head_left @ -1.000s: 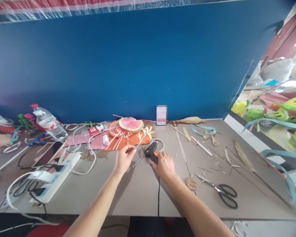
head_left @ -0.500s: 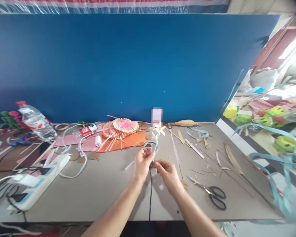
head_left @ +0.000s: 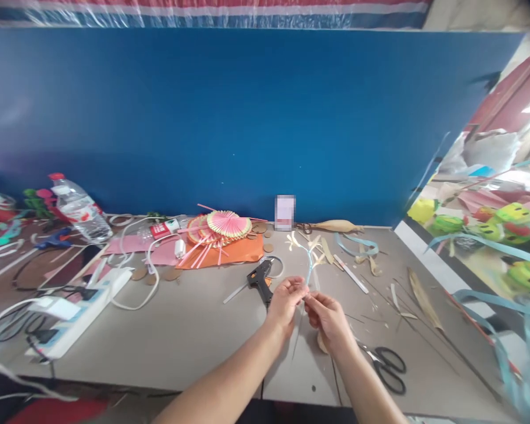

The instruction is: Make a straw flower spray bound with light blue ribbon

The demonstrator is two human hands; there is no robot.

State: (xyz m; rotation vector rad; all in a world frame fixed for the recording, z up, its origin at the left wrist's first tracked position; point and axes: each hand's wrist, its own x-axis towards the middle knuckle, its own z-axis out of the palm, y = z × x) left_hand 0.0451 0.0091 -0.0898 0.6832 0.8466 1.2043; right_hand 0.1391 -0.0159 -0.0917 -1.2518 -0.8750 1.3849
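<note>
Both hands meet over the middle of the table around a thin stem wrapped in pale blue (head_left: 310, 272), topped with cream petal-like pieces (head_left: 292, 240). My left hand (head_left: 287, 303) pinches the stem just under the wrapped part. Close against it, my right hand (head_left: 329, 318) has its fingertips closed on the same stem. The stem's thin lower end points down between the hands. Left of them lies a black glue gun (head_left: 260, 280), with a clear glue stick poking out of its back. Scissors with black handles (head_left: 389, 365) lie beside my right forearm, blades partly hidden.
At the left are a white power strip (head_left: 82, 312), tangled cables and a water bottle (head_left: 79, 209). Pink paper fans (head_left: 229, 228) rest on orange paper (head_left: 242, 252). Dried husks (head_left: 424, 297), stems and a blue ribbon (head_left: 357, 244) lie at the right. A blue panel (head_left: 247, 118) stands behind.
Both hands and the stem have shifted right, uncovering the glue gun. More of the blue-wrapped stem and its cream pieces shows above the fingers. The camera view has turned slightly.
</note>
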